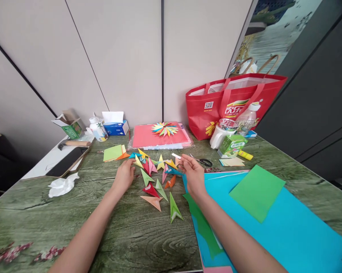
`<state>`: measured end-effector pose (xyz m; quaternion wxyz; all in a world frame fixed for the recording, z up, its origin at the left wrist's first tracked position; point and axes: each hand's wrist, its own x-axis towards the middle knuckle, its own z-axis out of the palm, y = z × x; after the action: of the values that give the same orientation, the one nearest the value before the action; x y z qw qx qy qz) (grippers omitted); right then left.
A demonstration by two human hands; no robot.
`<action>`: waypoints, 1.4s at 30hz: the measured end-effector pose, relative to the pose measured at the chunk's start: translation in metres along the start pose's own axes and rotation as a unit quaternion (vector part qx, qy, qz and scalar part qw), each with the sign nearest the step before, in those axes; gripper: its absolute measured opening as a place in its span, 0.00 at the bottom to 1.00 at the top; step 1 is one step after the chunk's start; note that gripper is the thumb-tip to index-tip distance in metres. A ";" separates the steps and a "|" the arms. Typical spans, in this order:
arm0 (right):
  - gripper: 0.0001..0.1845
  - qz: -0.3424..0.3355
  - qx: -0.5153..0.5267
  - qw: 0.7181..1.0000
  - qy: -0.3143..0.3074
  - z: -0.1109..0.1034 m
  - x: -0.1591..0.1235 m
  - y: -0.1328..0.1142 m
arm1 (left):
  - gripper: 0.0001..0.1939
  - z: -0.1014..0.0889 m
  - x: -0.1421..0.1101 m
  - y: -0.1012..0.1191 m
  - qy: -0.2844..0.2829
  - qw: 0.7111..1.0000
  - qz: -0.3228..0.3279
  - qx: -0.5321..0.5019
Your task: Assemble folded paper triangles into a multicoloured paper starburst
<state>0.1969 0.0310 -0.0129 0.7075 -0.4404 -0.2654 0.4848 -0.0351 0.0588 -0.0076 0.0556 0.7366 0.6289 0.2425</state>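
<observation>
My right hand [192, 172] is closed in a pinch on a small white strip [176, 156], held above the right side of a group of folded paper pieces. My left hand [124, 174] is at the group's left side, its fingers curled at a pale yellow folded piece [138, 162]; its fingertips are partly hidden. Between and below the hands lie several pointed pieces, among them a red one [151, 190], a peach one [154, 203], a bright green one [174, 208], an orange one [170, 182] and a blue one [173, 171].
A multicoloured paper ring [172, 131] lies on a red paper pack [139, 137] at the back. Blue sheets [284, 231] and a green square [258, 193] lie right. Scissors [205, 162], a mug [220, 137] and a red bag [201, 117] stand behind; a crumpled tissue [63, 185] lies left.
</observation>
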 end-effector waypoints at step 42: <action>0.20 -0.038 -0.039 0.998 -0.020 0.000 0.003 0.012 | 0.19 0.034 0.029 0.056 -0.082 0.975 0.207 -0.017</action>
<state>0.1929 0.0349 -0.0238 0.7026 -0.4472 -0.3146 0.4554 0.0322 0.0831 -0.0077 0.0683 0.8672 0.4518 0.1981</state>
